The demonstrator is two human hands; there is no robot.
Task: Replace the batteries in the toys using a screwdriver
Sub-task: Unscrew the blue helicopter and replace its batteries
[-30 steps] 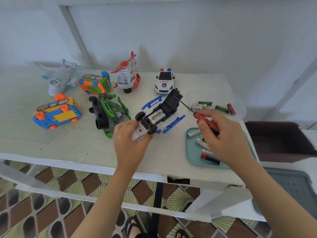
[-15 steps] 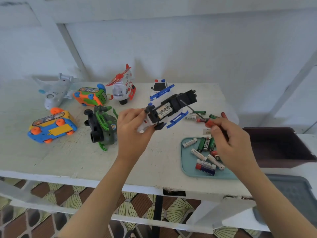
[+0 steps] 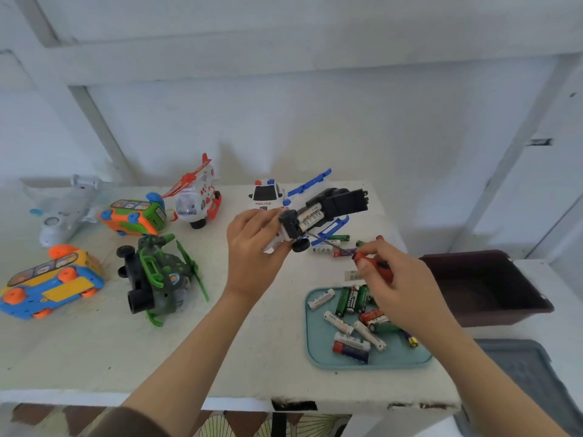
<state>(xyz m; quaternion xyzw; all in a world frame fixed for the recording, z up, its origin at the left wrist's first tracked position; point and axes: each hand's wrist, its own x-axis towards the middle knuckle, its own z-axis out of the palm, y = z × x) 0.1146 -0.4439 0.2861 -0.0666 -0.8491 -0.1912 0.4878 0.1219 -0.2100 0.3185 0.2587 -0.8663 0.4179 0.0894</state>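
Note:
My left hand (image 3: 252,247) grips a white, blue and black toy (image 3: 318,212) and holds it upside down in the air above the table. Its battery bay is uncovered and a white battery shows inside. My right hand (image 3: 400,288) grips a red-handled screwdriver (image 3: 373,266). The thin shaft points up-left, with its tip close under the toy near a black wheel. A teal tray (image 3: 318,351) under my right hand holds several loose batteries. More batteries (image 3: 339,246) lie on the table beyond the tray.
On the white table (image 3: 94,351) stand a green helicopter toy (image 3: 157,275), a yellow-blue bus (image 3: 50,285), an orange-green bus (image 3: 135,216), a red-white helicopter (image 3: 197,197), a pale plane (image 3: 66,206) and a police car (image 3: 266,193). A dark brown bin (image 3: 485,288) sits right.
My left hand has lifted the toy off the table and tilted it up. My right hand with the screwdriver has dropped back toward the tray. The camera has tipped upward.

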